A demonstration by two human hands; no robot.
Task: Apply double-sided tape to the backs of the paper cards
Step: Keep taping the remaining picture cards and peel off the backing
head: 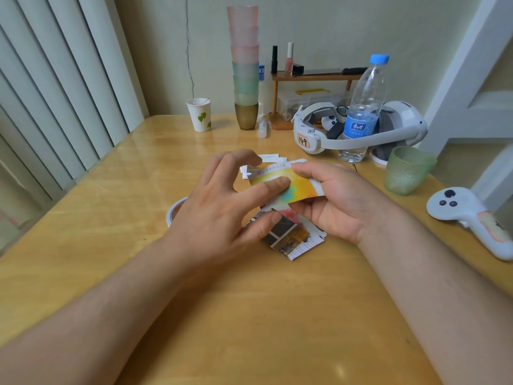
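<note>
A yellow paper card (301,186) with a white border is held above the table, printed face toward me. My right hand (338,201) grips its right end, thumb on the top edge and fingers underneath. My left hand (222,207) lays its index finger across the card's face, with the thumb just under the card's lower edge. Below the hands lies a small pile of printed cards (291,238). A white tape roll (172,213) peeks out from under my left hand, mostly hidden. Small white paper pieces (270,157) lie behind the card.
A green cup (406,170), a white controller (469,218), a water bottle (363,112) and a white headset (361,129) crowd the right side. A cup stack (245,73), a paper cup (200,115) and a small shelf (313,77) stand at the back.
</note>
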